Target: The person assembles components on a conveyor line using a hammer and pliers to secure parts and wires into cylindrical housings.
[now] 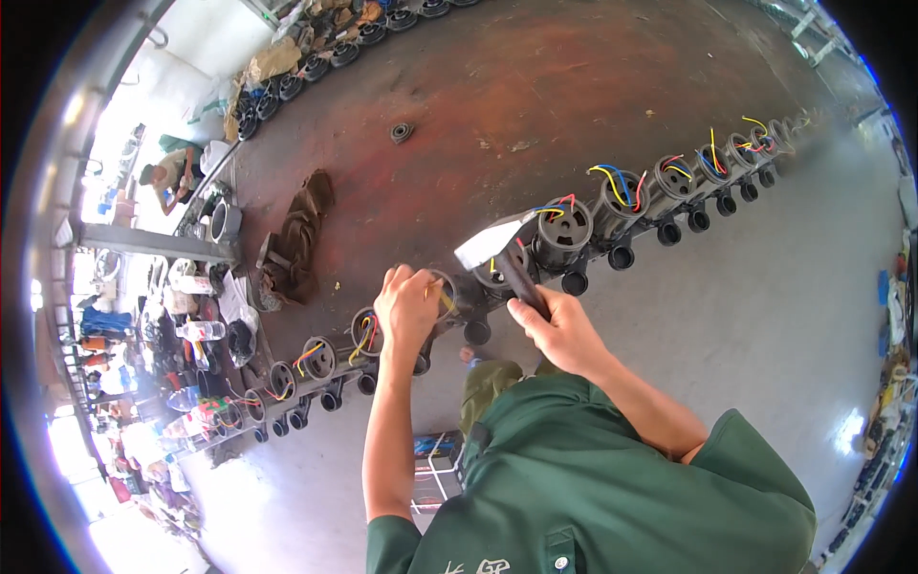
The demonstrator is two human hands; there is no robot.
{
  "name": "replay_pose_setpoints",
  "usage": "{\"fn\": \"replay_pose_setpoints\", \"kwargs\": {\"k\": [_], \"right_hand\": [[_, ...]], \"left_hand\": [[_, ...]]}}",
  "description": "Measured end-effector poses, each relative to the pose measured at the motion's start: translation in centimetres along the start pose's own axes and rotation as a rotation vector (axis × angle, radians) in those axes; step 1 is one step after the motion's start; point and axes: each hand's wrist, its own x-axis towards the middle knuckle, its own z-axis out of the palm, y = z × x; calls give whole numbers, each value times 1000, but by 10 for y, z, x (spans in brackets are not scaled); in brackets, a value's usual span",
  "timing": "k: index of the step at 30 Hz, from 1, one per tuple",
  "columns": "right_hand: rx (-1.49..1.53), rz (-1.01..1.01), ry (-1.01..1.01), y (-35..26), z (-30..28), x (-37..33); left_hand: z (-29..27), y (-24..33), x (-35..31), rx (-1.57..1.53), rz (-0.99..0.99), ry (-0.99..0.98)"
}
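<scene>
My right hand point(564, 330) is wrapped round the dark handle of a hammer point(490, 243), whose pale metal head is raised over the row of housings. Fingers closed, my left hand point(406, 306) rests by the rim of a dark round motor housing point(466, 295) just left of the hammer. Something yellowish shows at its fingertips, but I cannot make out what it grips. To the right stands another housing point(564, 226) with yellow, blue and red wires coming out of its top. Several more like it run in a slanting line, each with a short round side outlet.
Beyond the row lies a worn reddish-brown tabletop with a crumpled brown cloth point(298, 234) and a small round part point(402, 132). More dark round parts point(316, 67) line its far edge. A person point(170, 178) sits at far left, near cluttered bottles and bags point(201, 331).
</scene>
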Motion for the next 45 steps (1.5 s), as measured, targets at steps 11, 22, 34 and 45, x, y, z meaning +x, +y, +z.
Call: {"fn": "replay_pose_setpoints", "kwargs": {"k": [11,22,34,45], "right_hand": [[-268,25,-112,0,3,-2],[-789,-225,-124,45,58,42],[-653,-258,-187,13,65,40],[-517,-72,-242,-21,72,31]], "left_hand": [[43,-3,-108,-398,10,429],[81,-18,-115,-509,136,483],[108,-20,-114,-539,168,546],[98,-36,-122,-582,204,499]]}}
